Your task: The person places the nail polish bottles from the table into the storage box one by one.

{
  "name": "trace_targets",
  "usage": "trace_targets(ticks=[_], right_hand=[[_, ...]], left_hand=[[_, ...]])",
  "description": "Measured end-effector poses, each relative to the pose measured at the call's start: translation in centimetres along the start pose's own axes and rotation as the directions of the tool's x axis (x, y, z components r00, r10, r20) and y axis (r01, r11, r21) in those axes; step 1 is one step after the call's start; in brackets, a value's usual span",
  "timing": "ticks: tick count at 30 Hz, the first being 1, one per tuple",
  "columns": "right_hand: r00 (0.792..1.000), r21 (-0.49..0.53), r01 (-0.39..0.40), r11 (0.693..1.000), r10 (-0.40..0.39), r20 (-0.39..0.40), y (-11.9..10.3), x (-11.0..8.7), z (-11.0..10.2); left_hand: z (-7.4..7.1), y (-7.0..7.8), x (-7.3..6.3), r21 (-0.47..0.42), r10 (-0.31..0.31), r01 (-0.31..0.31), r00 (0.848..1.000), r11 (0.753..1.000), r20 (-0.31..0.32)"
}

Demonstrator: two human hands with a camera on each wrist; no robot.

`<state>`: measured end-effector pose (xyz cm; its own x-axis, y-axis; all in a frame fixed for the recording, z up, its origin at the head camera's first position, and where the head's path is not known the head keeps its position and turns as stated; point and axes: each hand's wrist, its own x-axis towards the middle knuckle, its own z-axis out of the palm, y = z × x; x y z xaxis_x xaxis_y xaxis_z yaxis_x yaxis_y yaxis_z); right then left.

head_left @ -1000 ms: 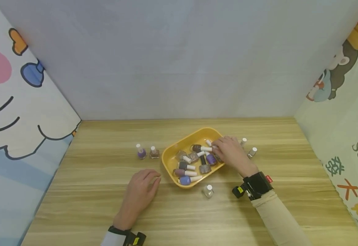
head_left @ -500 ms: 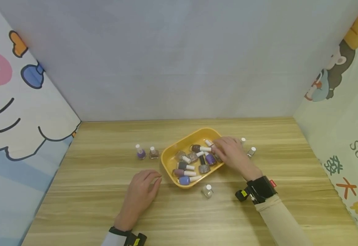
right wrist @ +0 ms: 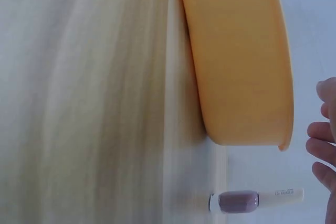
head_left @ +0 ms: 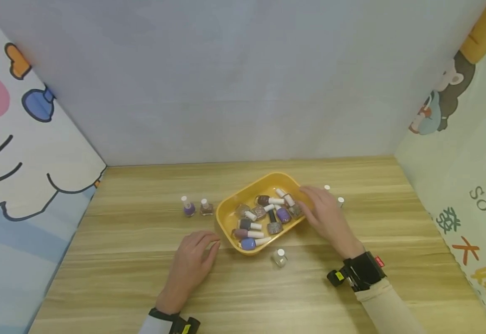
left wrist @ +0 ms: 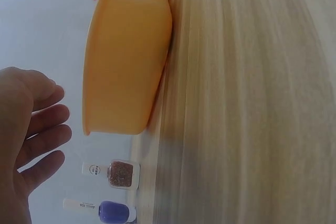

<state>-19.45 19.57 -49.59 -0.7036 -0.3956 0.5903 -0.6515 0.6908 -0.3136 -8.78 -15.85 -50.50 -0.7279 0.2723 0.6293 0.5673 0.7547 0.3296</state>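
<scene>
Inside a yellow tray (head_left: 228, 214) lie several nail polish bottles, among them a blue bottle (head_left: 248, 244), a purple bottle (head_left: 283, 215) and a silver glitter bottle (head_left: 275, 227). My right hand (head_left: 328, 220) is at the tray's right end, fingers loosely bent and holding nothing. In the right wrist view its fingers (right wrist: 321, 150) show apart from the tray wall (right wrist: 241, 66). To the left of the tray my left hand (head_left: 188, 266) rests idle, fingers relaxed; the left wrist view shows those fingers (left wrist: 50, 137) with nothing between them.
A violet bottle (head_left: 189, 209) and a brown glitter bottle (head_left: 207, 208) stand left of the tray. One pale bottle (head_left: 280, 260) stands in front of it. Behind my right hand, two white caps (head_left: 340, 201) show. A mauve bottle (right wrist: 239, 202) appears in the right wrist view.
My right hand has drawn back rightward from the bottles to the tray's right end, uncovering a white-capped bottle inside. The left hand stays put. The head view has shifted slightly.
</scene>
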Motion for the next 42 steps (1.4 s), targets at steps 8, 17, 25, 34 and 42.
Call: trace_targets(ticks=[8, 17, 25, 34, 42], right_hand=[[0.999, -0.013, -0.030, 0.999, 0.030, -0.014, -0.1, -1.8, -0.9], [0.996, -0.002, -0.088, 0.996, 0.088, 0.003, 0.0, -3.8, -1.4], [0.994, -0.002, -0.110, 0.994, 0.110, -0.006, 0.4, -4.9, -1.4], [0.993, 0.004, -0.118, 0.993, 0.118, -0.002, 0.7, -5.3, -1.4], [0.991, -0.001, -0.135, 0.991, 0.135, 0.006, 0.6, -5.4, -1.5]], left_hand=[[0.3, 0.5, 0.0, -0.008, 0.004, -0.004, 1.000, 1.000, 0.000], [0.6, 0.7, 0.0, -0.043, 0.003, -0.003, 1.000, 0.999, -0.013], [0.9, 1.1, 0.2, -0.076, 0.036, -0.039, 0.999, 0.996, -0.040], [1.4, 2.9, 0.7, -0.075, 0.084, -0.087, 0.995, 0.993, -0.052], [2.4, 4.6, 2.4, -0.065, 0.192, -0.191, 0.981, 0.979, 0.004]])
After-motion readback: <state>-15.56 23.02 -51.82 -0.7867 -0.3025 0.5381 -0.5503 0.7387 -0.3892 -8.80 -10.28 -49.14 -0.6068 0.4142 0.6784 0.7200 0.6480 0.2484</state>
